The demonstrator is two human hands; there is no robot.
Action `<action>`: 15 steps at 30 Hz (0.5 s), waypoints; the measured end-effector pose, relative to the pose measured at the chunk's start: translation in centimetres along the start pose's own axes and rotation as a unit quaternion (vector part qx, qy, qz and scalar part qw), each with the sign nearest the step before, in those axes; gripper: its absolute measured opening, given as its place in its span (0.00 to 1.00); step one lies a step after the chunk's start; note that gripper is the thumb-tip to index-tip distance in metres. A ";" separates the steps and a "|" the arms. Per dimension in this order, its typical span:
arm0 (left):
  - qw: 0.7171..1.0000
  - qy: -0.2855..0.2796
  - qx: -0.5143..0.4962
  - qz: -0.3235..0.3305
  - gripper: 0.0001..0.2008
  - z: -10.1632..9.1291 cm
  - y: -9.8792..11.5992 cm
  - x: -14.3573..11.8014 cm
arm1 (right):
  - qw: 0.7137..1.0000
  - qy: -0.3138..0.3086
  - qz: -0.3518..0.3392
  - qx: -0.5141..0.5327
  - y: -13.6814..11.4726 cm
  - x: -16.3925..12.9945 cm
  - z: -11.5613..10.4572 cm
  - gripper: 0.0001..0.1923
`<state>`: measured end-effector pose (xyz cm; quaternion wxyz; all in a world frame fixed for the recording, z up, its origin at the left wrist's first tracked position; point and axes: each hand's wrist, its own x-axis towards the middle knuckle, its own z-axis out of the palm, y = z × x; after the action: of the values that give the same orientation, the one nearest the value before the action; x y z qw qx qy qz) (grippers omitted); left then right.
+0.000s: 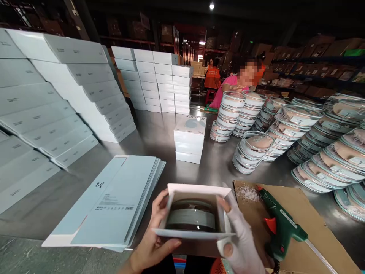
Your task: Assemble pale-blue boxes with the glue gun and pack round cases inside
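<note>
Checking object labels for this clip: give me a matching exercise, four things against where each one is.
Things:
1. open box
2. glue gun
3. flat cartons
4. stacked round containers

Places:
A. on the cardboard sheet
B. piled left of the hands
C. held between the left hand and right hand
D. right side of the metal table

Pairs: 1-C, 2-A, 3-B, 4-D

This is a packing floor in a warehouse. Dark shelving [313,64] loaded with brown cartons lines the back and right. A long steel table [154,137] carries tall stacks of pale boxes [85,95], a pile of flat box blanks [114,201] and rows of stacked round containers [285,129]. A glue gun [281,224] lies on cardboard [313,243]. Workers in orange [212,78] sit further back.
</note>
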<state>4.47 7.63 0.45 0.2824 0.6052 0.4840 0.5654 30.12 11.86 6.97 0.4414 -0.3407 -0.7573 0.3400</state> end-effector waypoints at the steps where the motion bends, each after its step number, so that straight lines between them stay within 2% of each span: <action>1: 0.999 -0.016 -0.004 0.039 0.22 0.0 0.1 -0.1 | 1.000 -0.004 -0.010 -0.004 0.2 -0.3 0.8 0.33; 3: 0.997 -0.026 -0.012 0.066 0.17 0.4 0.4 -0.2 | 1.000 0.025 0.000 -0.007 0.5 -0.9 2.2 0.29; 6: 0.997 0.071 -0.032 -0.005 0.18 1.6 1.6 0.1 | 0.993 0.082 0.081 -0.016 0.4 -2.0 4.1 0.30; 8: 0.989 0.132 -0.055 -0.039 0.19 2.3 2.7 0.5 | 0.988 0.087 0.123 -0.019 0.1 -2.4 4.8 0.35; 9: 0.987 0.141 -0.059 -0.053 0.20 2.4 3.3 0.7 | 0.988 0.078 0.130 -0.027 0.0 -2.5 4.8 0.38; 12: 0.988 0.080 -0.026 -0.127 0.21 1.8 4.5 0.9 | 0.992 0.058 0.089 -0.071 0.3 -2.4 2.7 0.41; 14: 0.987 0.023 0.005 -0.161 0.22 0.7 4.6 0.8 | 0.984 0.089 0.083 -0.132 1.3 -2.8 -0.9 0.38; 15: 0.986 -0.002 0.014 -0.163 0.23 0.1 4.5 0.8 | 0.973 0.112 0.111 -0.171 2.0 -3.3 -3.2 0.35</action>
<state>5.66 6.69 4.73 0.3634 0.5231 0.5836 0.5037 34.67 10.92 5.15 0.4180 -0.5290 -0.7075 0.2119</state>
